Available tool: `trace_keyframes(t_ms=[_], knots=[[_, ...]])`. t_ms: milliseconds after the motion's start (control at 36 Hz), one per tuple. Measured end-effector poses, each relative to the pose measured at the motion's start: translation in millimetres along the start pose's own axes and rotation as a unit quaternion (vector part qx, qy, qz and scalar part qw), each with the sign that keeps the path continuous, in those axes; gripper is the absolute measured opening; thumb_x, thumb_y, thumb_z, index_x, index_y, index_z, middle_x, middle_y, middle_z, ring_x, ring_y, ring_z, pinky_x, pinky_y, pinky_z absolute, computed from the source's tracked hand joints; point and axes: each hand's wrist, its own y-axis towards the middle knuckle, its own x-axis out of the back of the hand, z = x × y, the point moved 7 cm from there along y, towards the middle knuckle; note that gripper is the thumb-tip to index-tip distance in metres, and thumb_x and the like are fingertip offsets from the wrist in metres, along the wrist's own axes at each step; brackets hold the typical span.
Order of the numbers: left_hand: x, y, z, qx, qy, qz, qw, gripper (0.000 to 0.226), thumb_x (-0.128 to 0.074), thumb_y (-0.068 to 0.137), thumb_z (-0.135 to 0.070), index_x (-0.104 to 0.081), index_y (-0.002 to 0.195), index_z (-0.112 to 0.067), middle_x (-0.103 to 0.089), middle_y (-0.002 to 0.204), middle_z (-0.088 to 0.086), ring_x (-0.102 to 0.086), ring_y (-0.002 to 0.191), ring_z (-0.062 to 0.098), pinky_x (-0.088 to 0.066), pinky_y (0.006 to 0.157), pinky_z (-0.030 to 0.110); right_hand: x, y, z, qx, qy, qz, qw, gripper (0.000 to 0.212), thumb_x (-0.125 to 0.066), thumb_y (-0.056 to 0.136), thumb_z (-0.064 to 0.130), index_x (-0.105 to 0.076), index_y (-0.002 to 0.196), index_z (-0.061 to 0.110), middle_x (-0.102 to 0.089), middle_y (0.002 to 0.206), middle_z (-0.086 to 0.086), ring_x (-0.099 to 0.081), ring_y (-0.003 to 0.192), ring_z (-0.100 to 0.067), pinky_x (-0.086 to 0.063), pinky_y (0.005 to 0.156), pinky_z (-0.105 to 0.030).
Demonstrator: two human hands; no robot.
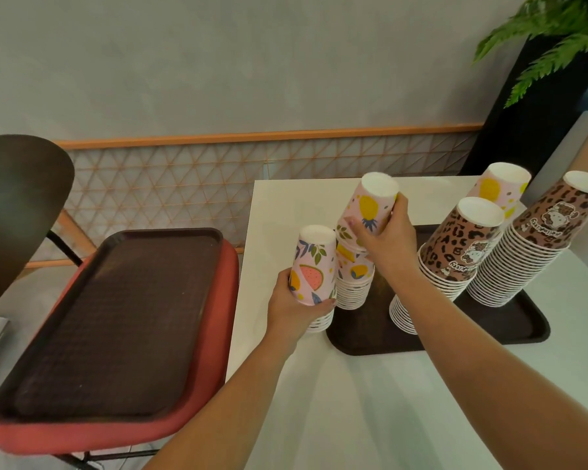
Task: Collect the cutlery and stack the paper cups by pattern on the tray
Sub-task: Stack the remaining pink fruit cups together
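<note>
**Fruit cup tilted over its stack**

While the left hand (294,308) grips a short fruit-print stack (314,276) just off the tray's (510,329) left edge, the right hand (384,239) is curled round an upturned fruit cup (370,206). That cup leans leftward, its mouth resting on the fruit stack on the tray (353,283) directly below. The right hand is nearer; seating it likely means righting the cup's axis, then pressing straight down.

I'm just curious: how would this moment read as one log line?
left hand: grips short fruit-pattern cup stack | right hand: grips pineapple cup tilted over fruit stack on tray | leopard stacks: on brown tray
</note>
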Motion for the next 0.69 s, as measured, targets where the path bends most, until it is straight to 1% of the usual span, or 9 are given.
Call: trace_keyframes(t_ms=[83,194,250,333,444,500,528,611,694], knots=[[1,1,-2,0.000,-0.002,-0.004,1.000,0.070,-0.087,0.059,-0.012,-0.045,0.113,-0.024,-0.055,0.105,-0.007,-0.052,0.099,0.010,-0.043,0.068,0.009,-4,-5,-5,-0.009,-0.014,0.022,1.000,0.078,-0.074,0.076,0.029,-0.029,0.137,0.013,-0.050,0.133,-0.006,-0.051,0.119,-0.018,-0.039,0.084,-0.020],[4,3,-6,0.002,-0.004,-0.011,1.000,0.069,-0.087,0.061,-0.015,-0.043,0.113,-0.025,-0.054,0.106,-0.007,-0.050,0.099,0.010,-0.041,0.068,0.009,3,-19,17,0.041,-0.009,-0.016,0.999,0.075,-0.071,0.079,0.033,-0.030,0.139,0.017,-0.039,0.142,0.001,-0.033,0.129,-0.005,-0.028,0.098,-0.012],[5,3,-8,-0.002,-0.013,-0.013,1.000,0.068,-0.086,0.061,-0.014,-0.044,0.112,-0.025,-0.055,0.106,-0.006,-0.052,0.099,0.010,-0.042,0.069,0.009,5,-29,34,0.093,0.006,-0.027,0.995,0.069,-0.071,0.080,0.032,-0.036,0.137,0.014,-0.041,0.139,0.003,-0.035,0.127,-0.002,-0.027,0.099,-0.005],[5,2,-12,-0.011,-0.029,-0.014,0.999,0.067,-0.087,0.060,-0.012,-0.047,0.114,-0.022,-0.058,0.106,-0.004,-0.055,0.099,0.011,-0.045,0.072,0.012,-6,-45,46,0.137,0.009,0.026,0.990,0.067,-0.070,0.078,0.036,-0.040,0.133,0.012,-0.049,0.134,0.003,-0.043,0.123,0.000,-0.032,0.098,-0.005],[4,0,-22,-0.030,-0.046,-0.004,0.998,0.068,-0.086,0.061,-0.011,-0.048,0.116,-0.023,-0.060,0.104,-0.010,-0.058,0.096,0.004,-0.048,0.074,0.015,-34,-55,34,0.073,-0.011,0.133,0.988,0.079,-0.073,0.072,0.044,-0.033,0.137,0.023,-0.050,0.132,0.007,-0.047,0.118,-0.002,-0.040,0.092,-0.014],[3,-2,-26,-0.038,-0.053,-0.001,0.998,0.068,-0.085,0.061,-0.009,-0.049,0.116,-0.024,-0.061,0.104,-0.013,-0.059,0.097,0.004,-0.050,0.074,0.014,-45,-58,25,0.045,-0.013,0.167,0.985,0.078,-0.077,0.070,0.040,-0.034,0.134,0.024,-0.052,0.127,0.006,-0.050,0.115,-0.006,-0.046,0.092,-0.021],[2,-3,-27,-0.043,-0.053,0.000,0.998,0.069,-0.085,0.060,-0.007,-0.049,0.116,-0.025,-0.060,0.104,-0.014,-0.059,0.097,0.004,-0.050,0.074,0.013,-48,-59,22,0.037,-0.012,0.176,0.984,0.076,-0.078,0.070,0.037,-0.036,0.132,0.023,-0.053,0.124,0.005,-0.051,0.113,-0.008,-0.046,0.091,-0.022],[-1,-4,-28,-0.052,-0.052,0.022,0.997,0.078,-0.086,0.059,-0.004,-0.044,0.120,-0.029,-0.057,0.107,-0.018,-0.057,0.100,0.002,-0.050,0.078,0.012,-49,-60,16,0.013,0.002,0.176,0.984,0.071,-0.078,0.071,0.034,-0.039,0.129,0.021,-0.055,0.118,0.007,-0.052,0.108,-0.006,-0.042,0.086,-0.014],[-4,-5,-28,-0.052,-0.034,0.044,0.997,0.090,-0.087,0.058,-0.007,-0.038,0.131,-0.027,-0.055,0.111,-0.018,-0.055,0.104,0.003,-0.048,0.086,0.018,-46,-58,14,0.003,-0.008,0.165,0.986,0.069,-0.077,0.071,0.037,-0.040,0.128,0.020,-0.055,0.116,0.007,-0.052,0.106,-0.006,-0.042,0.086,-0.017]])
